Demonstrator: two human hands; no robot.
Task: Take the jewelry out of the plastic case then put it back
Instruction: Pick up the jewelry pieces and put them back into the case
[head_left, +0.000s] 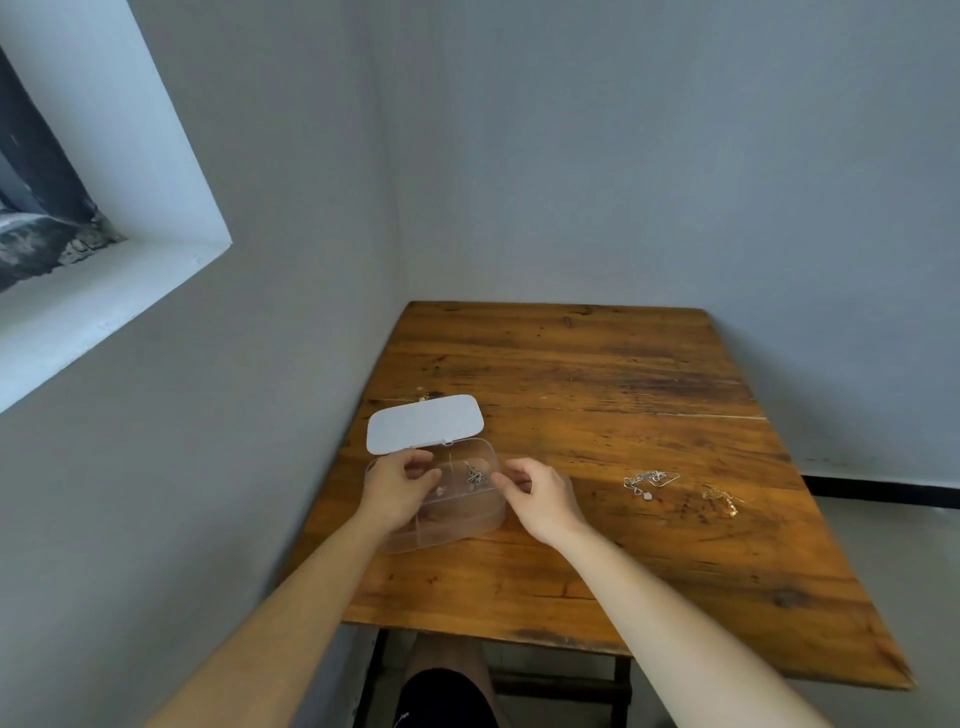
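The clear plastic case (457, 514) sits open on the counter (597, 374), a silver chain (474, 475) in one compartment. The left hand (397, 488) grasps its left wall; the right hand (540, 493) pinches its right rim. A silver necklace (649, 480) and gold chain (724, 500) lie outside.

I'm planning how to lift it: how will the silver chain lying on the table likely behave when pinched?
The silver chain lies in a loose tangled heap on the table, so it is probably limp and will dangle. Its links look very thin, so likely light and easily snagged. Its small pendant may swing.

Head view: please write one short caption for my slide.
Two hands, left and right, at an open plastic case; two chains, silver and gold, on the wooden table.
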